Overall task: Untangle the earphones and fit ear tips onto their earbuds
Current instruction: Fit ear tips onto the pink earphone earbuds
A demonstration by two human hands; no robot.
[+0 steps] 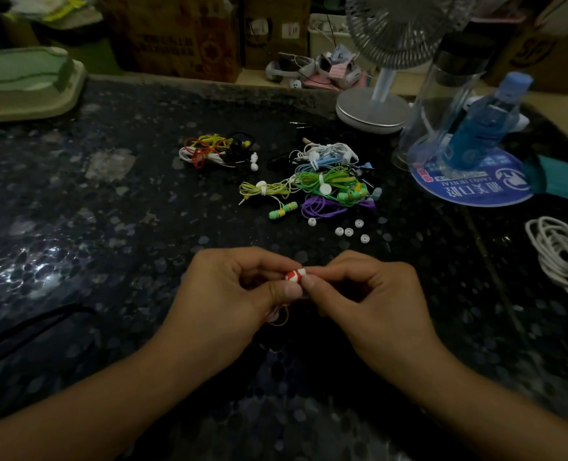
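My left hand (232, 291) pinches a red-and-white earbud (293, 276) between thumb and fingers, and its thin red cable (281, 319) loops below the palm. My right hand (369, 291) pinches a white ear tip (304, 271) against the end of that earbud. Several loose white ear tips (348, 231) lie on the dark speckled table (109, 244) just beyond my hands. Farther back sit a bundle of green, yellow, purple and blue earphones (322, 184) and a red, yellow and white bundle (216, 151).
A coil of white cable (562, 254) lies at the right edge. A clear bottle (442, 98), a blue bottle (485, 124) and a round blue pad (472, 188) stand at back right beside a fan's base (372, 111). A green tray (23, 84) sits at back left.
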